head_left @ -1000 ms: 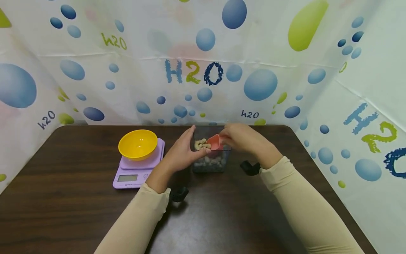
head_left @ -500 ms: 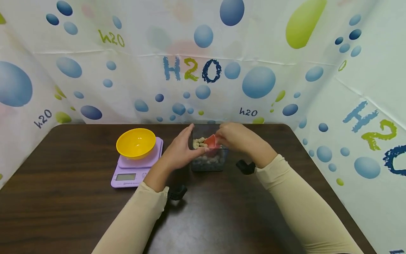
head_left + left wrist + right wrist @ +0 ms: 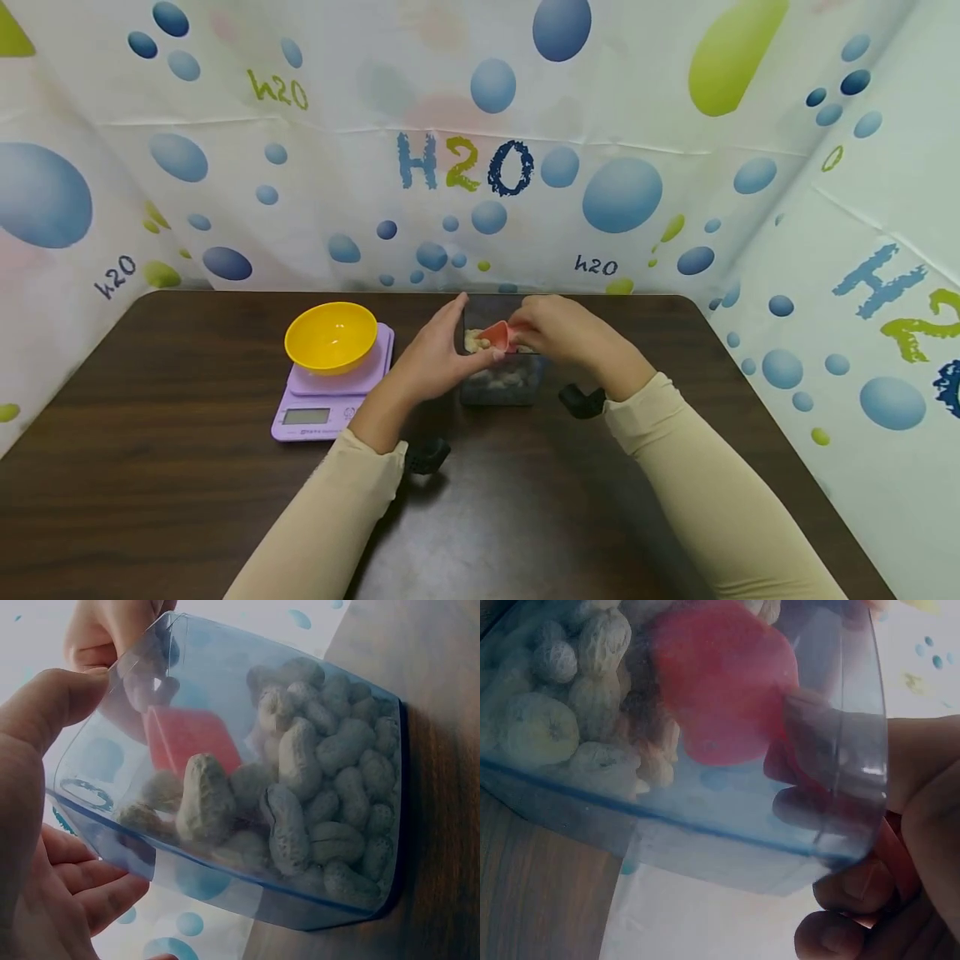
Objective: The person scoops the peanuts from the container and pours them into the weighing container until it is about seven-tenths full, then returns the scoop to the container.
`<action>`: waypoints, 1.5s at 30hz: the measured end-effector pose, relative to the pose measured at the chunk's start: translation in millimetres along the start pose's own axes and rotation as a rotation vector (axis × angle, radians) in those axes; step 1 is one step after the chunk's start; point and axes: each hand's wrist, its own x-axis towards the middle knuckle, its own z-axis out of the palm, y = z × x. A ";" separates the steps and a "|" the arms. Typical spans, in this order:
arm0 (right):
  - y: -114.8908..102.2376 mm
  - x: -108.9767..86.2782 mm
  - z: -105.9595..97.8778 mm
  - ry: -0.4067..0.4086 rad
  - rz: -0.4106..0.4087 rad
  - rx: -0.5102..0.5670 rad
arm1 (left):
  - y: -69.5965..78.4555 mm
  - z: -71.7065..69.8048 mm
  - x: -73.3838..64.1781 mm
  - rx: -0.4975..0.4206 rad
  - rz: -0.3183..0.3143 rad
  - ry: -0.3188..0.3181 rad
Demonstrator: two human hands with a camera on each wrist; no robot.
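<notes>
Over there, the person's right hand (image 3: pixel 561 327) grips a red plastic scoop (image 3: pixel 497 335), which points leftward from the curled fingers among tan unshelled peanuts (image 3: pixel 300 757) inside a clear plastic box (image 3: pixel 498 393), toward the left hand (image 3: pixel 433 358), spread wide against the rim.

The scoop (image 3: pixel 493 335) is red, the peanuts (image 3: pixel 299 759) are beige, the bowl (image 3: pixel 331 337) is yellow, the scale (image 3: pixel 330 393) is lilac, and the white backdrop (image 3: pixel 337 108) has blue and green spots.
</notes>
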 end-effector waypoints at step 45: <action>21.2 -27.6 15.8 0.300 -0.042 0.159 | -0.8 1.9 -2.8 0.005 -0.009 -0.011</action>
